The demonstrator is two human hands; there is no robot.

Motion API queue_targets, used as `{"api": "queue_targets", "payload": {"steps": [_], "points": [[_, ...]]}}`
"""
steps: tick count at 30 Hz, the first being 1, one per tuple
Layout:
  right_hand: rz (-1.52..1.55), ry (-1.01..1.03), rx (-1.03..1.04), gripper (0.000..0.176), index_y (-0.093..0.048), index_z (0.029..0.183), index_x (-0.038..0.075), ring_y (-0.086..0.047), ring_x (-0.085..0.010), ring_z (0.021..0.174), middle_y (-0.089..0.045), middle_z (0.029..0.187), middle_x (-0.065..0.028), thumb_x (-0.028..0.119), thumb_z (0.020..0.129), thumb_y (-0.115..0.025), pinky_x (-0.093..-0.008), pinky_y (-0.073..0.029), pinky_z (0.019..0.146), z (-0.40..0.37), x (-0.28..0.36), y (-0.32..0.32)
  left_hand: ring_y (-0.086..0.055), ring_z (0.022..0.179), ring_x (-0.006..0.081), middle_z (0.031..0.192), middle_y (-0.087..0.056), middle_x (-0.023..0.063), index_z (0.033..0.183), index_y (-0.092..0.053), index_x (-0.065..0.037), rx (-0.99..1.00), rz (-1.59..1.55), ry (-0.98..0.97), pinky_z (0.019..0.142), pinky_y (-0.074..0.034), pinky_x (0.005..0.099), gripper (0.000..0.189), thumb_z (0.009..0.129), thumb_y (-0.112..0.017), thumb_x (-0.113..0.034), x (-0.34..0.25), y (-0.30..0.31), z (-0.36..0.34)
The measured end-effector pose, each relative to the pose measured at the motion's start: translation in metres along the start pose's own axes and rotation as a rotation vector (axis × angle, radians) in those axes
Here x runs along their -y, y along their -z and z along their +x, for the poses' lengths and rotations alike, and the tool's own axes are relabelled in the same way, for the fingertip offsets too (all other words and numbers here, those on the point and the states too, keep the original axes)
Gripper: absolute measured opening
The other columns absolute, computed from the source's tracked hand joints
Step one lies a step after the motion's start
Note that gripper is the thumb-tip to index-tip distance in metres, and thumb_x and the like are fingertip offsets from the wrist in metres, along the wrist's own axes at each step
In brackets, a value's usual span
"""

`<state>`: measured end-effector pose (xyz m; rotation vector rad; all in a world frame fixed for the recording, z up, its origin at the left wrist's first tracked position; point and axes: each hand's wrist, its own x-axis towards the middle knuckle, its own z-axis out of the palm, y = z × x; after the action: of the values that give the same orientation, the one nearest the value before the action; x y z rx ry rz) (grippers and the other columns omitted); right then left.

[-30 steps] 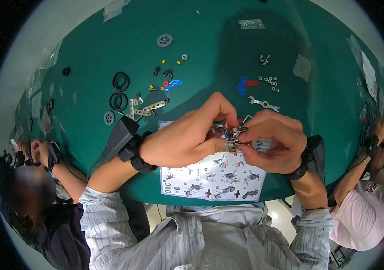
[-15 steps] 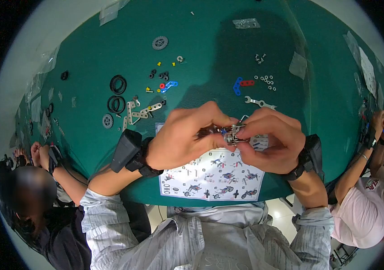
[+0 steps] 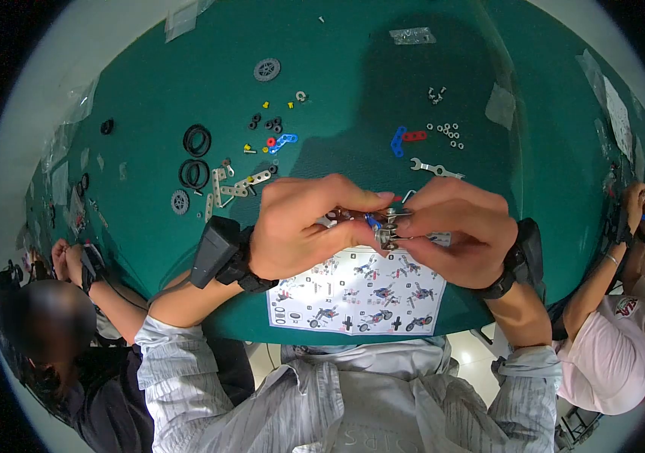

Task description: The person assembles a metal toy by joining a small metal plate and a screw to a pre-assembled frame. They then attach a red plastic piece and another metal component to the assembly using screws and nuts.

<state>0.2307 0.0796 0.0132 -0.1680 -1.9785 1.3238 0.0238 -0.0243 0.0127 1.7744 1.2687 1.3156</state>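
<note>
Lying on the worktop (image 3: 149,98) at the left, a small wheel (image 3: 180,201) was placed just beside the black tyres (image 3: 194,155). To the right, metal strips (image 3: 233,192) were bunched together, with a large wheel (image 3: 266,69) set well behind them and a blue link (image 3: 284,143) angled between. By the grip of the left hand (image 3: 300,226), the left end of the assembly (image 3: 387,229) was grasped between thumb and fingers. Its metal end was held above the printed sheet (image 3: 341,294). Farther right, a second blue link (image 3: 398,142) was laid against a red link (image 3: 415,136), and screws (image 3: 437,96) were grouped behind scattered nuts (image 3: 447,134). By the grip of the right hand (image 3: 462,230), the assembly's right side was pinched, with the spanner (image 3: 436,168) lying just beyond the fingers.
</note>
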Motion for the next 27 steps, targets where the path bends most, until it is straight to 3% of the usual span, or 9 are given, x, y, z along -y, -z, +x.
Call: {"api": "queue_targets", "payload": {"steps": [3,6,7,10,18,21,24,27], "points": [[0.027,-0.009,0.027,0.025,-0.076,0.095,0.000,-0.071,-0.0220,0.078,-0.072,0.089,-0.0130,-0.009,0.072,-0.079,-0.0299,-0.055,0.065,0.0025,0.0005,0.0032,-0.076,0.077,0.0223,0.093,-0.076,0.0142,0.103,-0.072,0.001,0.002,0.017,-0.031,0.065,-0.059,0.0284,0.033,0.074,-0.085,-0.008,0.0016,0.0006,0.0011],[0.049,-0.024,0.043,0.026,-0.075,0.092,-0.001,-0.068,-0.0217,0.077,-0.071,0.090,-0.0141,-0.010,0.067,-0.080,-0.0303,-0.052,0.065,0.0016,-0.0008,0.0044,-0.075,0.083,0.0277,0.097,-0.075,0.0168,0.106,-0.069,0.003,0.076,0.068,-0.043,0.071,-0.058,0.0332,0.024,0.089,-0.075,-0.012,0.0004,0.0046,-0.0006],[0.054,-0.029,0.047,0.027,-0.074,0.090,-0.002,-0.067,-0.0216,0.076,-0.070,0.091,-0.0146,-0.010,0.065,-0.081,-0.0306,-0.050,0.065,0.0012,-0.0011,0.0045,-0.075,0.084,0.0280,0.098,-0.075,0.0168,0.107,-0.069,0.003,0.074,0.076,-0.056,0.071,-0.059,0.0334,0.025,0.089,-0.074,-0.012,0.0008,0.0045,-0.0008],[0.067,-0.024,0.024,0.026,-0.075,0.096,0.000,-0.071,-0.0220,0.079,-0.073,0.091,-0.0132,-0.010,0.072,-0.079,-0.0300,-0.055,0.066,0.0022,-0.0006,0.0030,-0.075,0.085,0.0288,0.099,-0.075,0.0165,0.110,-0.068,0.003,0.078,0.095,-0.090,0.072,-0.059,0.0340,0.027,0.089,-0.075,-0.012,0.0032,0.0041,-0.0012],[0.054,-0.048,-0.005,0.027,-0.075,0.096,0.001,-0.072,-0.0219,0.079,-0.073,0.091,-0.0131,-0.010,0.072,-0.079,-0.0296,-0.055,0.067,0.0004,-0.0016,0.0011,-0.075,0.084,0.0279,0.100,-0.075,0.0165,0.112,-0.067,0.003,0.084,0.099,-0.066,0.072,-0.059,0.0334,0.030,0.086,-0.076,-0.009,0.0022,0.0052,-0.0014],[0.053,-0.048,0.005,0.027,-0.075,0.096,0.001,-0.071,-0.0212,0.079,-0.072,0.091,-0.0132,-0.009,0.071,-0.079,-0.0294,-0.055,0.066,0.0005,-0.0032,0.0019,-0.075,0.074,0.0223,0.095,-0.076,0.0126,0.105,-0.072,-0.001,-0.039,0.079,-0.067,0.061,-0.057,0.0291,0.034,0.076,-0.085,-0.013,0.0028,-0.0023,-0.0003],[0.072,-0.071,0.018,0.027,-0.075,0.097,0.001,-0.071,-0.0204,0.078,-0.072,0.093,-0.0132,-0.008,0.071,-0.079,-0.0292,-0.055,0.067,0.0012,-0.0012,0.0025,-0.075,0.075,0.0227,0.096,-0.076,0.0127,0.105,-0.072,-0.001,-0.040,0.104,-0.070,0.062,-0.057,0.0295,0.032,0.077,-0.084,-0.012,0.0026,-0.0022,-0.0004],[0.114,-0.105,0.042,0.024,-0.074,0.096,-0.002,-0.068,-0.0207,0.081,-0.070,0.094,-0.0154,-0.005,0.072,-0.079,-0.0297,-0.054,0.071,0.0001,0.0001,0.0046,-0.075,0.086,0.0273,0.102,-0.075,0.0174,0.112,-0.067,0.003,0.048,0.139,-0.073,0.073,-0.059,0.0328,0.029,0.085,-0.075,-0.004,0.0026,0.0032,-0.0022]]}}
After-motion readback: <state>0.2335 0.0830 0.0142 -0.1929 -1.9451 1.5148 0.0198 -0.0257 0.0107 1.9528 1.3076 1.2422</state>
